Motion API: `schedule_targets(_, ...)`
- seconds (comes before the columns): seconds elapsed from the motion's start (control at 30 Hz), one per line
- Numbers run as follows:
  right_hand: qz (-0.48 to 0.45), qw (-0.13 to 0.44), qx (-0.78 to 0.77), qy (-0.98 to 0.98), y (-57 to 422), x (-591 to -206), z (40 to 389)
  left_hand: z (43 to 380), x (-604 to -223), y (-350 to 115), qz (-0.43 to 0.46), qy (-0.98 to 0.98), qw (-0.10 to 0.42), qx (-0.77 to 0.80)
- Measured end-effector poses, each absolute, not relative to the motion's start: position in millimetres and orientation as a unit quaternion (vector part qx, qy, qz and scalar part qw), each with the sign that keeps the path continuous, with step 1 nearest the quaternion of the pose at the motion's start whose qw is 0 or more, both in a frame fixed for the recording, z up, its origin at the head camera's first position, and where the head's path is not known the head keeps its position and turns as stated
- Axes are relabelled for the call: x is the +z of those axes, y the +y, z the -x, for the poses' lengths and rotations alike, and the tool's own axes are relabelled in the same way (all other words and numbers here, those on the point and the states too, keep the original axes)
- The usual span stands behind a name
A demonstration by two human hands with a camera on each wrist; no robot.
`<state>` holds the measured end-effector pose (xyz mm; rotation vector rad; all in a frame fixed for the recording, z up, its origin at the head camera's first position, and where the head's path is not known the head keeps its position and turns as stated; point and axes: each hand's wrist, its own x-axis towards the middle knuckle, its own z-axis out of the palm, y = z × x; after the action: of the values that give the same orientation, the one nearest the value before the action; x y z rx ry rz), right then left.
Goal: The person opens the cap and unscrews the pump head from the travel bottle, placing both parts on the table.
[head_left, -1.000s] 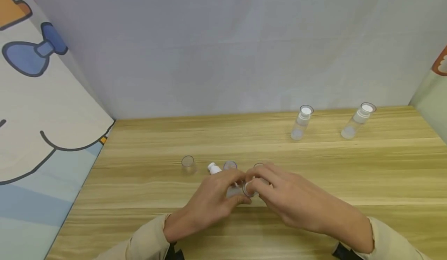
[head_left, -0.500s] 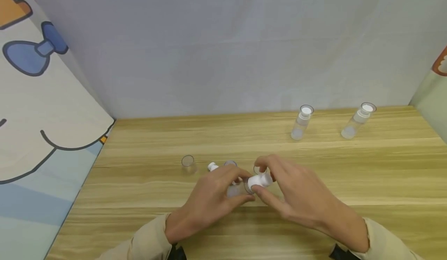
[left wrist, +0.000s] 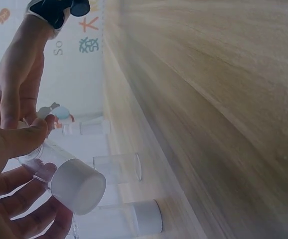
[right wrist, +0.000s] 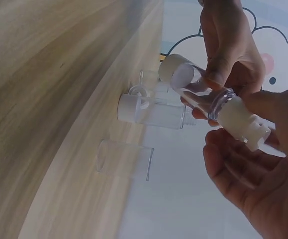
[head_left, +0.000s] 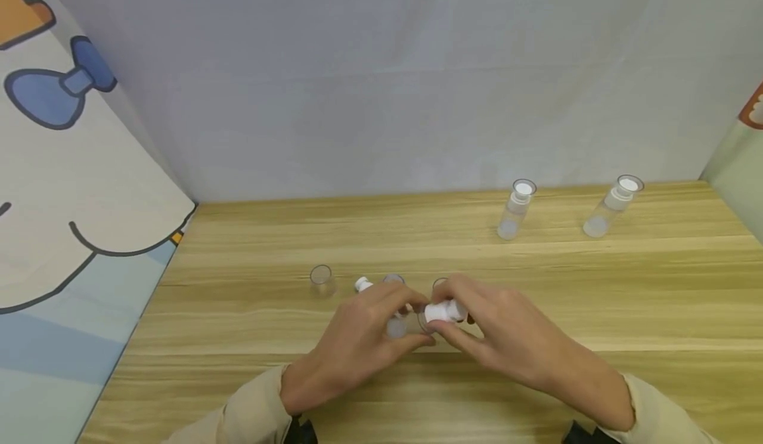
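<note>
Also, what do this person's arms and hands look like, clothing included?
The left hand and right hand are gloveless. The left sleeve and right sleeve are pale beige. A black piece shows by each sleeve, partly cropped in the head view.

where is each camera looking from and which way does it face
Head: worn on the head, facing forward and down at the table and grey backdrop; left hand, right hand and both sleeves show.
Left wrist: on the left wrist, facing the base end of the held bottle; left hand close, right hand beyond.
Right wrist: on the right wrist, facing the white top pinched by the right hand; left hand beyond.
Shared: both wrist views show that bottle and both hands, from opposite sides.
</note>
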<state>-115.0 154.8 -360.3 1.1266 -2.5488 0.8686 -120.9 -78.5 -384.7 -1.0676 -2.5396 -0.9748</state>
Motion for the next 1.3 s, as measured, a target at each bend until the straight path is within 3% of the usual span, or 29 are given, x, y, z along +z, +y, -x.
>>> schedule_targets(0.43, -0.488, 0.105, 0.284, -0.819, 156, -358, 115, 124, -383, -81, 0.343, -0.854, 0.033, -0.389)
schedule_targets(0.8, -0.35, 0.122, 0.385, -0.845, 154, -351, 105, 122, -384, -77, 0.333, -0.826, 0.004, -0.455)
schedule_targets(1.0, -0.276, 0.072, 0.434, -0.855, 143, -359, 101, 118, -386, -72, 0.335, -0.822, -0.001, -0.461)
schedule_targets(1.3, -0.309, 0.025, 0.485, -0.818, 144, -353, 101, 118, -387, -74, 0.335, -0.822, -0.014, -0.461)
